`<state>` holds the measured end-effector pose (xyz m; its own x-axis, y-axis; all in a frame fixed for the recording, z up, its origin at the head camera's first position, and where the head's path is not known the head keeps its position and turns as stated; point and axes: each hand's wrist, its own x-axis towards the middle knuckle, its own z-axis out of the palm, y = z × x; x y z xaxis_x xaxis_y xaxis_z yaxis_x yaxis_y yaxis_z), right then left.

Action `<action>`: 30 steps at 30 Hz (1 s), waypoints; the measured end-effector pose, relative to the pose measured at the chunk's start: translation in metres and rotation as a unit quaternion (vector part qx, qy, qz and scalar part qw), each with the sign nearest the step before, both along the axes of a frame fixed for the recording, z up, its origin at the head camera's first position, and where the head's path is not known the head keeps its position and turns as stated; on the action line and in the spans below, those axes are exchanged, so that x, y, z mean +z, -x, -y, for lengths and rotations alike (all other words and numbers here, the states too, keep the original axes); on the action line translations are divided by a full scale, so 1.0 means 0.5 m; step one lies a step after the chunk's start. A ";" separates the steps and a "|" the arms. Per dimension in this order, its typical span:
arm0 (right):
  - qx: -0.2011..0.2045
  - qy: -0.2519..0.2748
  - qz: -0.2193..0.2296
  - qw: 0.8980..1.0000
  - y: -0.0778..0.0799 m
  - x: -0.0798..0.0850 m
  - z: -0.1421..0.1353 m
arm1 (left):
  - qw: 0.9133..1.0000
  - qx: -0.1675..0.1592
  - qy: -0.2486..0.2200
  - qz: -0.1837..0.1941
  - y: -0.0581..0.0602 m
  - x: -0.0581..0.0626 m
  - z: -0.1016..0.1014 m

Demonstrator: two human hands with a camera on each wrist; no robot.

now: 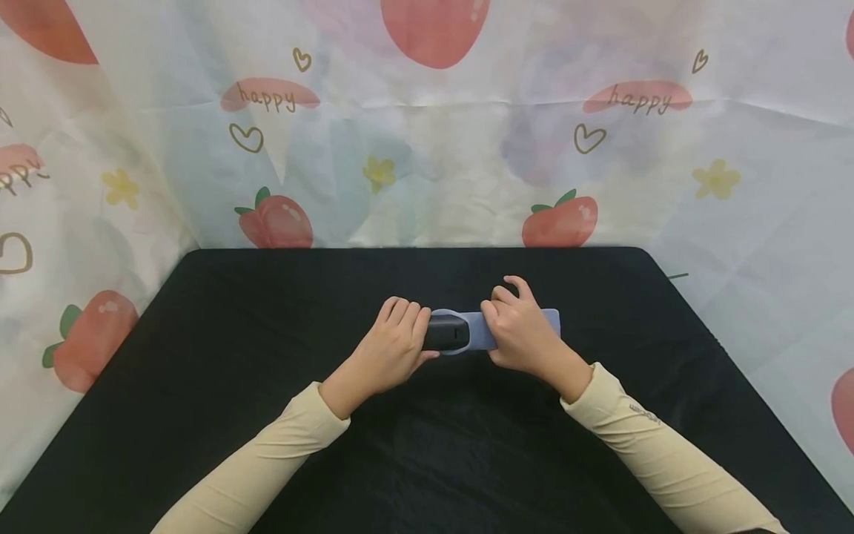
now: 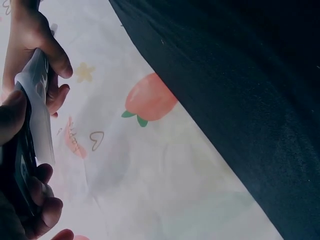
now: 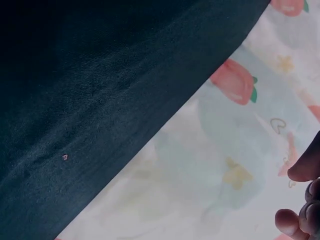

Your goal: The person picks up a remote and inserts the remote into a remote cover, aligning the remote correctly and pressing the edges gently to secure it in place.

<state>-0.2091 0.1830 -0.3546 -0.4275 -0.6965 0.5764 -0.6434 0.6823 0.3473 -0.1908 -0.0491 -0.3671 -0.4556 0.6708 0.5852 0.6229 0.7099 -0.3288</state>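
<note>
In the head view my left hand (image 1: 394,341) grips one end of a slim black device (image 1: 448,334), its fingers over the top and the thumb at the near side. A soft lavender sleeve (image 1: 477,331) loops around the device's other end, where a small slot shows. My right hand (image 1: 523,330) holds the sleeve's flat length, one finger raised off it. The left wrist view has the device (image 2: 20,155) between thumb and curled fingers, with the pale sleeve (image 2: 41,120) along its side. Only fingertips of the right hand (image 3: 305,195) appear in the right wrist view.
A black cloth covers the table (image 1: 300,297) beneath both hands. Behind it and at the sides hangs a pale curtain (image 1: 427,163) printed with fruit, hearts and flowers. A tiny pale speck (image 3: 65,157) lies on the cloth in the right wrist view.
</note>
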 end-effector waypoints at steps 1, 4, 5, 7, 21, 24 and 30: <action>0.000 0.001 0.001 1.000 0.000 0.000 0.001 | 1.000 0.001 0.001 0.001 0.000 0.000 -0.001; -0.001 0.002 0.003 1.000 0.000 -0.002 0.002 | 1.000 0.007 0.005 0.002 -0.001 0.001 -0.001; -0.003 0.004 0.003 1.000 -0.001 -0.003 0.001 | 1.000 0.008 0.005 0.001 -0.001 0.001 0.000; -0.007 0.009 0.004 1.000 -0.001 -0.004 0.000 | 1.000 0.013 0.005 0.000 -0.001 0.002 0.002; -0.023 0.033 0.064 0.997 -0.005 0.025 -0.021 | 0.999 0.023 0.000 -0.032 0.008 0.011 0.017; -0.006 0.039 0.133 0.990 -0.019 0.043 -0.015 | 0.999 0.023 0.006 -0.037 0.005 0.014 0.016; 0.037 0.074 0.130 0.988 -0.033 0.062 0.011 | 0.999 0.023 0.011 -0.047 0.001 0.015 0.007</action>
<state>-0.1928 0.1775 -0.3237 -0.5261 -0.6473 0.5516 -0.7473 0.6615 0.0635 -0.1912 -0.0528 -0.3595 -0.4298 0.6638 0.6120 0.5549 0.7289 -0.4010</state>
